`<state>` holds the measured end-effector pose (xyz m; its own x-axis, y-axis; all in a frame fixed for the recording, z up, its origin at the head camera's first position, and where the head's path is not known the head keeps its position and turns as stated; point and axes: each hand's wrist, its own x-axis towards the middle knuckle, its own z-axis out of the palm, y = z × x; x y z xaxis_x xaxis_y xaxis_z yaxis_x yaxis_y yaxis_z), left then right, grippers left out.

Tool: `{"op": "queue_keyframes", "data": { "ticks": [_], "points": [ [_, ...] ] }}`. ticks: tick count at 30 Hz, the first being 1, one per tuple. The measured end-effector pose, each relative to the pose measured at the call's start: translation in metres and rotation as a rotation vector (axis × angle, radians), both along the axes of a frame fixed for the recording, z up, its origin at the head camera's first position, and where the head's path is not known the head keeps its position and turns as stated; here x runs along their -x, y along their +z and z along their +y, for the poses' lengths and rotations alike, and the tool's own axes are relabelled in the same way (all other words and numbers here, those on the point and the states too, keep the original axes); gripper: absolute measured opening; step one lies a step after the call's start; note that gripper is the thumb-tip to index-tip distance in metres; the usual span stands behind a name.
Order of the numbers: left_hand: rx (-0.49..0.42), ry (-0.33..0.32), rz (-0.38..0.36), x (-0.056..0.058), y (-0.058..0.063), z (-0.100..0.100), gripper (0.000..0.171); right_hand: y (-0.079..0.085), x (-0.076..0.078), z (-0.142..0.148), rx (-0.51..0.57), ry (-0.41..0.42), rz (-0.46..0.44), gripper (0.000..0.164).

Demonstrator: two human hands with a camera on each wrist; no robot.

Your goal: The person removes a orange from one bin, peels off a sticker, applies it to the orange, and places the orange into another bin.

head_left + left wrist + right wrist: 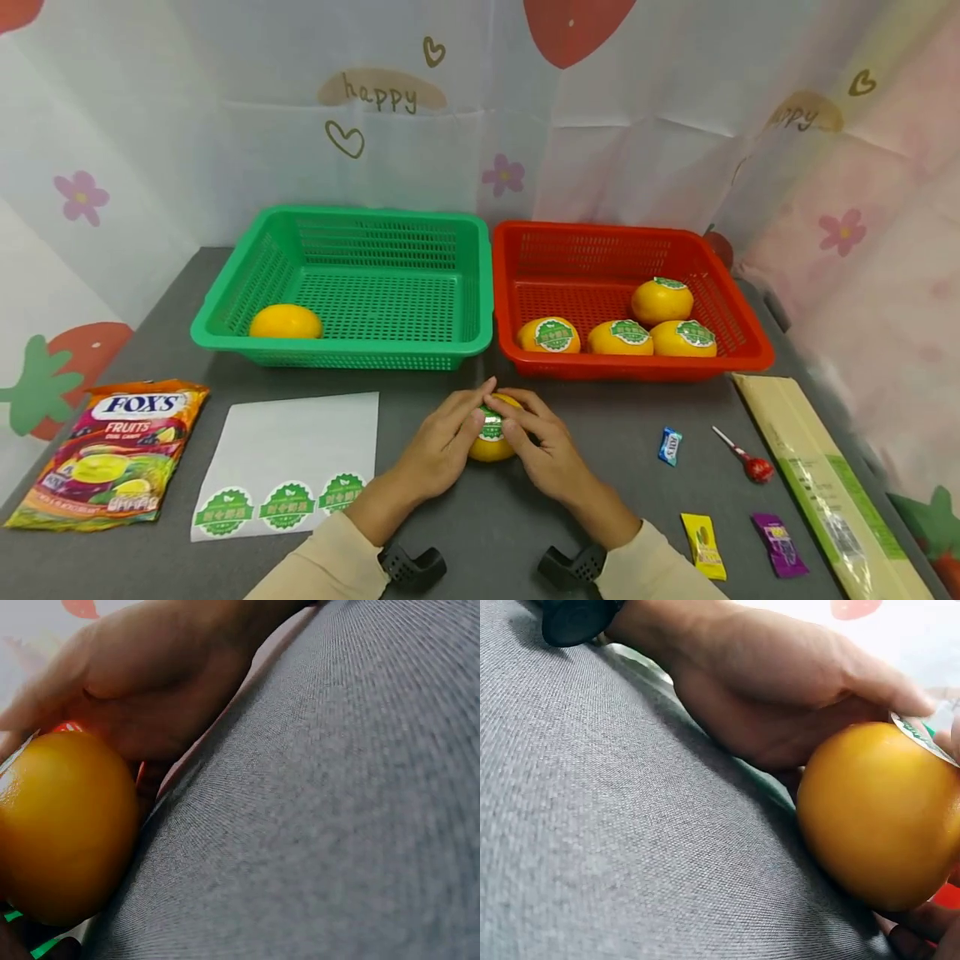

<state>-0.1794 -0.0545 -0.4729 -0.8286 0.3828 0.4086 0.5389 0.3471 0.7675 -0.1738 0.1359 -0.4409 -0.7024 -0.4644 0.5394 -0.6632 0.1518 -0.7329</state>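
Observation:
In the head view an orange (491,451) rests on the grey table between both hands. A round green-and-white sticker (491,424) lies on its upper side. My left hand (435,450) holds the fruit from the left, my right hand (553,457) from the right, with both thumbs at the sticker. Seen from the right wrist, one edge of the sticker (922,739) stands slightly off the peel beside the thumb. The left wrist view shows the orange (71,825) against the table, its far side hidden.
A green basket (341,343) holds one plain orange (285,322); a red basket (645,365) holds several stickered ones. A sticker sheet (300,450) and candy bag (112,458) lie left. Rightward are small wrapped candies (703,546), a lollipop (758,470) and a long package (825,483).

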Motion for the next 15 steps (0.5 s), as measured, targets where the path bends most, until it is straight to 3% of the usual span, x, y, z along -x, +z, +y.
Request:
{"op": "queue_keyframes", "data": {
  "ticks": [8, 12, 15],
  "points": [
    [-0.142, -0.082, -0.071, 0.0019, 0.0016, -0.0010, 0.044, 0.0028, -0.0028, -0.0020, 0.013, -0.091, -0.085, 0.033],
    [-0.200, -0.113, -0.055, 0.0032, 0.0005, -0.0019, 0.043, 0.0033, -0.0031, -0.0017, 0.025, -0.116, -0.125, 0.030],
    [-0.207, -0.096, -0.043, 0.0025, -0.0005, -0.0030, 0.040, 0.0029, -0.0028, -0.0014, 0.038, -0.119, -0.129, 0.030]
  ]
}}
